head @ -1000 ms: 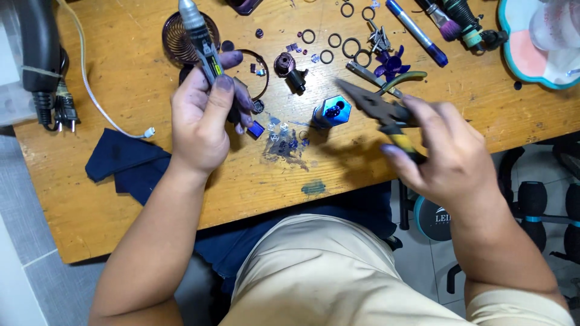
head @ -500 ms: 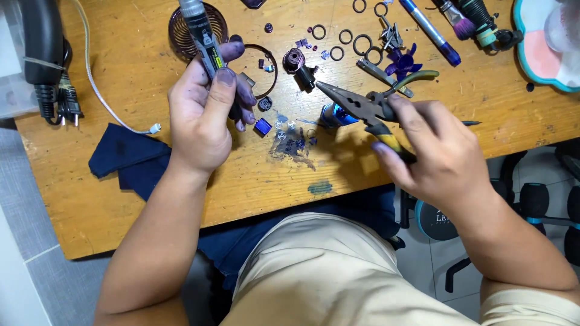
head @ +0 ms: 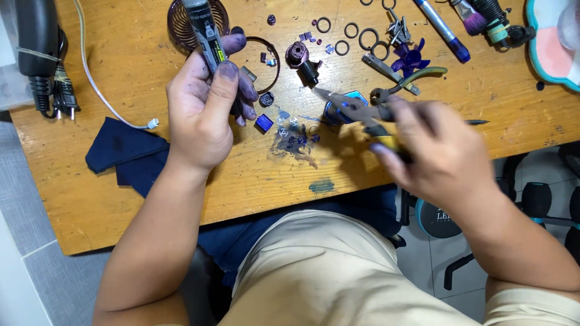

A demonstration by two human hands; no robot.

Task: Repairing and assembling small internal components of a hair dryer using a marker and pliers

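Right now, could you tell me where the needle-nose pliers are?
In the head view, the needle-nose pliers are in the right hand, right of centre over the wooden table, their tips pointing left just above the small blue square piece.

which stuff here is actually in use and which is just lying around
In use:
left hand gripping a black tube
right hand holding pliers
small blue square piece and tiny bits between the hands

Lying about:
rings
marker
brush
dark cloth
plug and cable
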